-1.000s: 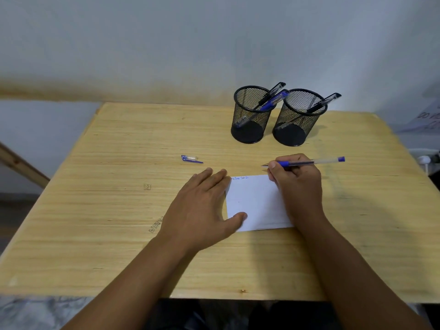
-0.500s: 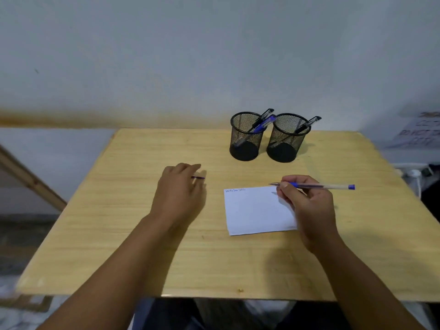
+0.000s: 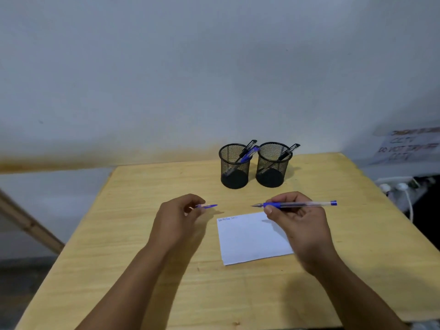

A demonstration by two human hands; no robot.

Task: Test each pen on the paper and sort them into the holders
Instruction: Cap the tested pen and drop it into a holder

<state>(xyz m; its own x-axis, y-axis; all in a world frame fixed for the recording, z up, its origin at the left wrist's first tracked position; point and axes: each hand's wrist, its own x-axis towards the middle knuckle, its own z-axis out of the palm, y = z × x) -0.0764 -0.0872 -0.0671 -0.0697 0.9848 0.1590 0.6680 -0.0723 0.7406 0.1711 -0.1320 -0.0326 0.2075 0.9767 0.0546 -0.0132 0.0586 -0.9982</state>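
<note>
The right hand (image 3: 301,225) grips the pen (image 3: 295,205) level above the paper (image 3: 250,239), tip pointing left past the fingers (image 3: 268,208). The left hand (image 3: 177,220) pinches the cap (image 3: 207,206), which projects right of its fingertips. Both holders (image 3: 234,165) stand behind on the desk (image 3: 142,234).

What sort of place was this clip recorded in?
Probably a plain office or back room, not a home kitchen or workshop: a bare wooden table against a blank wall, two black mesh pen holders, and a blurred printed notice above a power strip at right.
</note>
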